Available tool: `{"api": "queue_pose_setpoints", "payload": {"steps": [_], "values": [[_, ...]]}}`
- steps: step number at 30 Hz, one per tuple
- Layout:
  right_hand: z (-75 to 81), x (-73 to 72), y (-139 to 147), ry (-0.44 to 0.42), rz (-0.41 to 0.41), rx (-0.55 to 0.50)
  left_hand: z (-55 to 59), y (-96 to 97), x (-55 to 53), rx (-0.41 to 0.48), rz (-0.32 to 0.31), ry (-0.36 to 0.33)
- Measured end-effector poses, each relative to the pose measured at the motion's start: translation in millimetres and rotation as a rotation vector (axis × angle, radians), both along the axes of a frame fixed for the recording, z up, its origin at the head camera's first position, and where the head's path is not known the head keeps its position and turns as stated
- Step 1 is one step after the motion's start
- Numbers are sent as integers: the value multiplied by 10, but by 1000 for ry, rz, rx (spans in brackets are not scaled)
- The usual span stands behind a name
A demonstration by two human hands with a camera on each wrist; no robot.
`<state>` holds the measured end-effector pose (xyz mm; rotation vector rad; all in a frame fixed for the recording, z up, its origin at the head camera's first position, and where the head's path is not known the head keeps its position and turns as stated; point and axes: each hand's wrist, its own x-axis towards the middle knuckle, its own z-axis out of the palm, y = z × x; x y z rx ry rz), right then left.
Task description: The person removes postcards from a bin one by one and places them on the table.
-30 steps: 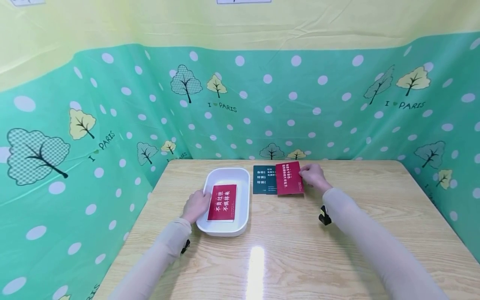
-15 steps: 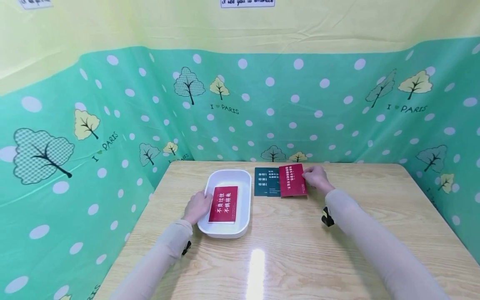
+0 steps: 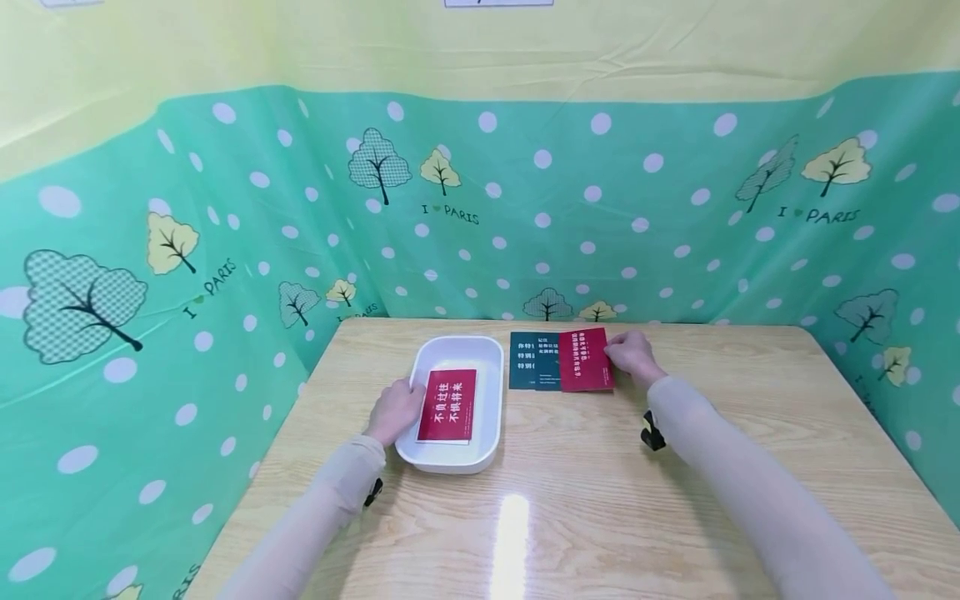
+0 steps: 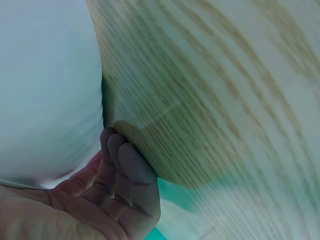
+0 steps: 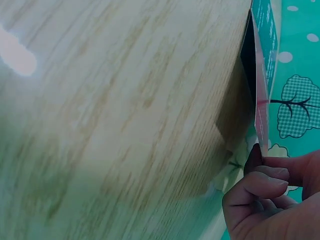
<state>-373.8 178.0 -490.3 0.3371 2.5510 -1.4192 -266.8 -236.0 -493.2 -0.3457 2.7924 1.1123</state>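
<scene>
My left hand point(image 3: 396, 412) grips the left rim of a white plastic tub point(image 3: 489, 417), its fingers point(image 4: 135, 167) curled against the outer wall in the left wrist view. A red card point(image 3: 447, 405) with white Chinese lettering lies inside the tub, a white edge showing beneath it. Right of the tub, two dark green cards point(image 3: 522, 367) with white lettering overlap. Another red card point(image 3: 587, 360) partly covers them. My right hand point(image 3: 633, 355) pinches its right edge between thumb and finger. Seen edge-on in the right wrist view, this card stands tilted away from the table.
The wooden table point(image 3: 592, 500) ends at the back against a green and yellow curtain point(image 3: 570, 208) printed with dots and trees. Another stretch of curtain closes in the left side. A bright light reflection lies on the tabletop in front.
The red card in my right hand has shifted slightly to the right, and more lettering shows on the green card beside it. My left hand keeps its grip on the tub.
</scene>
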Motion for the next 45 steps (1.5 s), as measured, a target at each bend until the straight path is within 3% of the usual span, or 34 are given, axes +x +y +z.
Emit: {"api": "queue_pose_setpoints", "payload": {"steps": [24, 33, 45], "values": [[18, -54, 9, 47, 65, 132, -7, -7, -24, -7, -4, 6], [17, -5, -4, 50, 62, 117, -4, 6, -18, -2, -1, 0], [-7, -46, 24, 66, 66, 120, 12, 4, -22, 15, -6, -5]]}}
